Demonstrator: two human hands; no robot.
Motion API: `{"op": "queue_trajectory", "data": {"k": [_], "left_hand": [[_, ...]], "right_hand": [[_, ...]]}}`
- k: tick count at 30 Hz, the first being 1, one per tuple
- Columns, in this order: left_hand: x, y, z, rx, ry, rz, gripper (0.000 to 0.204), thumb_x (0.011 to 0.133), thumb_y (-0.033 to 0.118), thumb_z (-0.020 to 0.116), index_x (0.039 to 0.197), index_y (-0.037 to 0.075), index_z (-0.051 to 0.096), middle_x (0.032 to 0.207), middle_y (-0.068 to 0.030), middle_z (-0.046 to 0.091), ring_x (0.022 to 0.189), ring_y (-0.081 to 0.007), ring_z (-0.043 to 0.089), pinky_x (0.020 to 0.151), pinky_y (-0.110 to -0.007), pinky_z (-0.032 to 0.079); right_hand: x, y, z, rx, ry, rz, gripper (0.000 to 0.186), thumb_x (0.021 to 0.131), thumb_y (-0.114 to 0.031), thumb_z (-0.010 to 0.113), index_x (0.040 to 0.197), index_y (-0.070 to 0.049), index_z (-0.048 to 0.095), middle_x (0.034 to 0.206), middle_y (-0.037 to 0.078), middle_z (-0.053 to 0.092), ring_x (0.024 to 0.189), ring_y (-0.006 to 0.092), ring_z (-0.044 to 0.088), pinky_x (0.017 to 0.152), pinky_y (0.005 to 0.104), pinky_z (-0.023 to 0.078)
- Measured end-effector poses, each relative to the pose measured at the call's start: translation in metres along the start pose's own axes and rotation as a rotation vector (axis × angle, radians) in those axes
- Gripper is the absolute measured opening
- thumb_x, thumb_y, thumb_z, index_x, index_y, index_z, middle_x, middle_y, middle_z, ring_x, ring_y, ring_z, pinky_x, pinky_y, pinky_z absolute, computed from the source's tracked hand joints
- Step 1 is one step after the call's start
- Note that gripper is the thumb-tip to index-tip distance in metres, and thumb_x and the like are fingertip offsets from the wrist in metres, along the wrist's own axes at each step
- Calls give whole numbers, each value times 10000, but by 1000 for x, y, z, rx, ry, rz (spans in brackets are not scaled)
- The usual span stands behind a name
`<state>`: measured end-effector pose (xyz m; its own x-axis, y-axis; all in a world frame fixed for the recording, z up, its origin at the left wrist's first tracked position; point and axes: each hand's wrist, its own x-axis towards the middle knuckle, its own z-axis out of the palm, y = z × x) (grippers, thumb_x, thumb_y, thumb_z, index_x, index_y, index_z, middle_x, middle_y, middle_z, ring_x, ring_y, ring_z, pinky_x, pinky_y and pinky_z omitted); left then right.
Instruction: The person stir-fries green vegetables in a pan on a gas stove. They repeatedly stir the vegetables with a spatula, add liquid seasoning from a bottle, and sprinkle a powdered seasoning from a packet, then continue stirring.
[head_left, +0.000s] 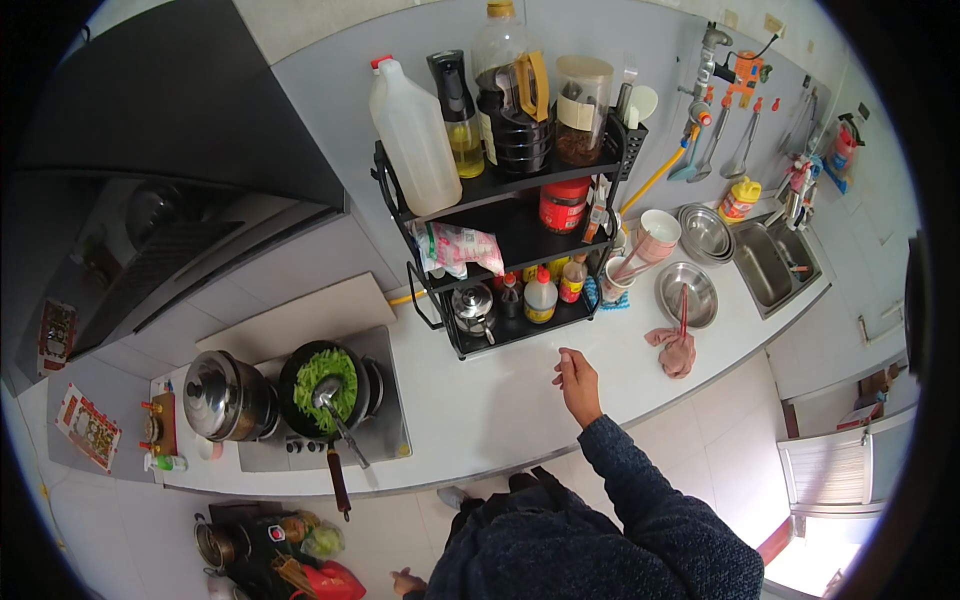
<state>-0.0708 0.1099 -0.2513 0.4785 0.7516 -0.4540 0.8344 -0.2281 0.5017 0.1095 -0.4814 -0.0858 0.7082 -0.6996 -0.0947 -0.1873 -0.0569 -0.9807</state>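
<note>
My right hand (577,387) reaches over the white counter, in front of the black three-tier rack (513,185). Its fingers are loosely bent and apart, and I see nothing in them. Low at the frame's bottom hangs my left hand (407,582), partly cut off by my dark sleeve, with its fingers apart and no object visible in it. On the stove at left sits a black wok (297,412) with chopped green vegetables (345,375) in it. A metal ladle (327,392) rests in the wok, its handle hanging over the rim. Condiment bottles (541,297) stand on the rack's lowest shelf.
A lidded steel pot (228,395) stands left of the wok. To the right are a steel bowl (688,293) with red chopsticks, a crumpled pinkish cloth (676,357), stacked basins (706,232) and the sink (768,272). Bags and a pot (217,543) lie low at left.
</note>
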Motion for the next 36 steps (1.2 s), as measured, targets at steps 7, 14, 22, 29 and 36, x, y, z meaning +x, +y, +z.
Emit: {"op": "queue_trajectory", "data": {"k": [7,14,22,29,36], "left_hand": [[6,-5,-8,45,3,7,690,1060,595,395,1055,22,780,726,-139,725,719,-266,682,684,-408,541],[3,-4,-10,-66,-18,-17,692,1061,586,399,983,22,792,684,-123,700,673,-269,653,660,-415,522],[-22,5,-6,-255,-39,-57,676,1079,523,365,1098,-67,693,592,-112,554,430,-253,477,420,-392,418],[-29,14,0,-149,147,-60,731,1072,519,364,887,-63,767,688,-159,646,693,-306,614,736,-458,522],[-28,17,-2,-48,157,-106,734,1064,516,369,880,-66,778,841,-237,725,839,-344,659,883,-502,511]], "right_hand": [[1,-3,3,-11,-1,1,382,1095,-271,501,1253,44,648,881,131,680,685,167,654,648,304,560],[3,-3,5,-20,-4,-8,380,1095,-271,503,1253,43,648,879,133,681,681,172,656,653,309,561],[7,-4,7,-25,-18,-6,395,1095,-281,503,1262,49,642,886,136,681,682,172,653,660,313,562],[9,-5,9,-20,-25,-3,407,1098,-291,498,1265,53,639,892,139,683,685,173,654,663,311,561],[11,-5,11,-19,-31,2,409,1098,-293,496,1265,52,640,893,141,682,689,174,657,660,311,564]]}}
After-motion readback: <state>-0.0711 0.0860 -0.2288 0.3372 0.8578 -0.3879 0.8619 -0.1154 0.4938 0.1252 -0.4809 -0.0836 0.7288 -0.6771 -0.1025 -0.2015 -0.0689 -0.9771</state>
